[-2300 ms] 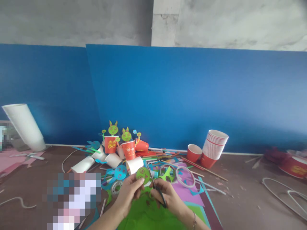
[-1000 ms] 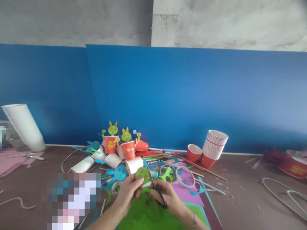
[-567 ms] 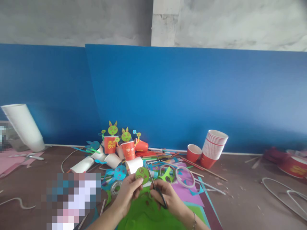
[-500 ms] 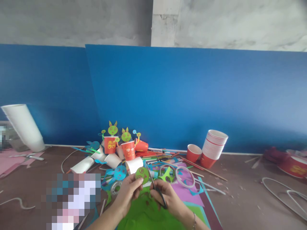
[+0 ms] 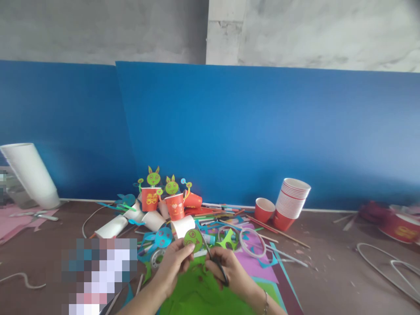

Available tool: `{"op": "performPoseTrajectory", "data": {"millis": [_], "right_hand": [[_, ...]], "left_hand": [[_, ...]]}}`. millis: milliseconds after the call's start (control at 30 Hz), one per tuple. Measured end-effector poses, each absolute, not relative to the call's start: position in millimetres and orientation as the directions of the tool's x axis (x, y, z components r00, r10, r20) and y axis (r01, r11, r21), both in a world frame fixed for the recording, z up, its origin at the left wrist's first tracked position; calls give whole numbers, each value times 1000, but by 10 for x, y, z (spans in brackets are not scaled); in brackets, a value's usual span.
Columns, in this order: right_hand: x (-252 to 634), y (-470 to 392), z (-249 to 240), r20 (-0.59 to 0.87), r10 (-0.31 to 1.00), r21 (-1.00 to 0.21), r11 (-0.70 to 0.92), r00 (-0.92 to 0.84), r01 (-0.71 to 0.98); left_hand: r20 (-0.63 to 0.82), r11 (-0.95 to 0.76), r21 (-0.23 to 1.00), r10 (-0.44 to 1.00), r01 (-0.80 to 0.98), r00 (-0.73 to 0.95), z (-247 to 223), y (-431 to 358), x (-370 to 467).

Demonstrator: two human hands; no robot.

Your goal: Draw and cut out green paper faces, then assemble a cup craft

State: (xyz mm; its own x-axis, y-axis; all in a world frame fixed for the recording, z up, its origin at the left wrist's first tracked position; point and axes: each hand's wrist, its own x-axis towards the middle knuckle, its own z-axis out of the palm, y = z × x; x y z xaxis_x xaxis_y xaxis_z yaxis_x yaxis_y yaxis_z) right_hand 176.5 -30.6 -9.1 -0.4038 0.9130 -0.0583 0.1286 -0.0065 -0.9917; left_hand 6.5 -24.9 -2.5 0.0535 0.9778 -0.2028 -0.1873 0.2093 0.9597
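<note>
My left hand (image 5: 176,262) pinches a round green paper face (image 5: 193,239) with drawn features, held up above the green paper (image 5: 197,293). Black-handled scissors (image 5: 215,261) are gripped in my right hand (image 5: 229,270), their blades pointing up and left beside the disc's right edge. Whether the blades touch the paper, I cannot tell. Behind my hands lie a blue paper rabbit face (image 5: 163,237) and a white cup (image 5: 183,227) on its side. Two red paper cups (image 5: 175,206) with green rabbit heads stand further back.
A stack of paper cups (image 5: 292,203) and a single red cup (image 5: 264,209) stand at the back right. Tape rings (image 5: 252,243), pencils and sticks lie about on purple paper (image 5: 259,267). A tall white cup stack (image 5: 31,175) leans at the left, before a blue partition (image 5: 229,131).
The view has shifted very slightly. Both hands keep their grips, with the green disc and scissors in almost the same place.
</note>
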Motion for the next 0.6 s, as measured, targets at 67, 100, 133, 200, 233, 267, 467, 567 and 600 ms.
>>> {"op": "performPoseTrajectory", "data": {"millis": [67,100,133,200,233,267,467,567,600], "right_hand": [[1762,-286,-126,-71,925,-986,-8,-374,166],[1769,-270,-149,-73,935,-982,-7,-346,188],[1783,-252,-170,-69,948,-976,1,-312,218],[1836,-216,-194,-33,973,-938,49,-229,343],[1871,-201,-191,-7,982,-892,78,-186,445],[1910,-190,-176,20,988,-819,103,-151,564],[2059,-212,9,-7,996,-327,83,-90,942],[2048,-235,70,-36,995,-280,79,-93,957],[2043,-238,84,-44,995,-282,78,-94,956]], "left_hand": [[-196,203,961,979,-186,53,-32,-242,64],[-190,197,963,980,-184,54,-39,-238,62],[-181,189,966,982,-178,57,-46,-234,58],[-160,168,974,985,-150,65,-58,-219,42],[-149,157,979,986,-129,71,-60,-209,30],[-142,150,983,987,-106,79,-58,-196,15],[-245,177,962,896,206,372,57,-135,-148],[-365,188,912,779,365,511,133,-154,-238],[-399,187,894,744,407,536,153,-164,-260]]}}
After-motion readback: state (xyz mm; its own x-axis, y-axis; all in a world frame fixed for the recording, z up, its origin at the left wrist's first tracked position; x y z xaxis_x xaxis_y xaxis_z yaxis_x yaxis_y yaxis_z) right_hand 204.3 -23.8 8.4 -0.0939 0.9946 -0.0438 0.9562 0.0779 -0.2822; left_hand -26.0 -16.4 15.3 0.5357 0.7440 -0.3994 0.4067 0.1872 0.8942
